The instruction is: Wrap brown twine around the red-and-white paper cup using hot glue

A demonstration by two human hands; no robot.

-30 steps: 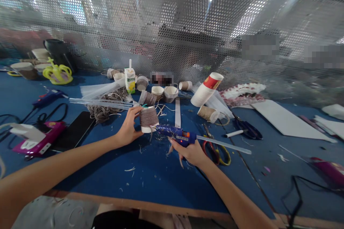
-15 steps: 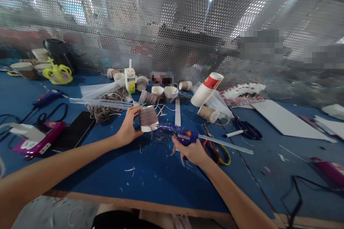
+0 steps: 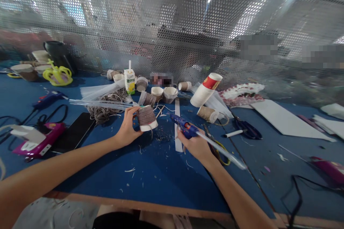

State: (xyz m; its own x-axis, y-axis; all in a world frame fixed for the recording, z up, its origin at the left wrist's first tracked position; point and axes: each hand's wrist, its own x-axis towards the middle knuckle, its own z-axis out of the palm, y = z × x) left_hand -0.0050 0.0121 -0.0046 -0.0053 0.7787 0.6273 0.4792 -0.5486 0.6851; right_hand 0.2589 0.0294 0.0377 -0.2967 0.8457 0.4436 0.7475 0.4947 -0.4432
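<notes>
My left hand [image 3: 128, 127] holds a small paper cup [image 3: 147, 118] wound with brown cord, tilted on its side above the blue table. A bare white band shows at the cup's lower edge, and a loose cord end hangs below it. In my right hand [image 3: 195, 144] is a blue hot glue gun [image 3: 185, 126], its nozzle pointing up and left, apart from the cup. A long clear glue stick [image 3: 223, 150] sticks out of the gun's back. Under the gun lies a white paper strip [image 3: 177, 128]. Scissors [image 3: 221, 152] are partly hidden behind my right hand.
Behind are a juice carton [image 3: 129, 82], a tangle of cord [image 3: 103, 112], more cord-wrapped cups [image 3: 147, 98] and a leaning stack of paper cups [image 3: 205, 91]. A phone [image 3: 76, 130] and pink power strip [image 3: 43, 137] lie left. A second glue gun [image 3: 49, 99] rests beyond them.
The glue gun has moved away from the cup, to the right, and its nozzle has swung upward. The cup in my left hand has shifted slightly left and up.
</notes>
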